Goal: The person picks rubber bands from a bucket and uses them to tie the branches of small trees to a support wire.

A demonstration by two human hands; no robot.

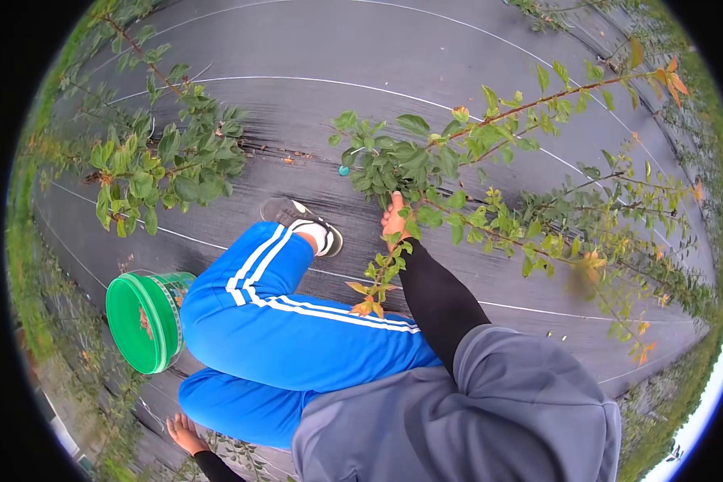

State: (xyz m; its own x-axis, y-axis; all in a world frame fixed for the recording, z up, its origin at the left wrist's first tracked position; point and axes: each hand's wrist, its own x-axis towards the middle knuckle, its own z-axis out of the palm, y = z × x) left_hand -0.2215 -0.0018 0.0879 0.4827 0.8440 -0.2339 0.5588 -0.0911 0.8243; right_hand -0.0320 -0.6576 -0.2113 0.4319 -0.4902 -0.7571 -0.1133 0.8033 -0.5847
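My right hand (394, 218) reaches into the lower leaves of a leafy shrub (414, 157). Its fingers look curled in at the base of the stems, and leaves hide what they close on. Down at the lower left, my left hand (186, 435) is low beside my bent knee, its fingers apart and nothing visible in them. Near that knee a green bucket (174, 321) leans with its mouth toward the left; a few small reddish bits show inside it.
Black ground cover (313, 48) with white lines spreads under everything. Another shrub (169, 169) grows at the upper left. Long branches (538, 104) reach to the right past my arm. A small teal disc (344, 171) lies beside the shrub, above my shoe (305, 221). Grass borders the sides.
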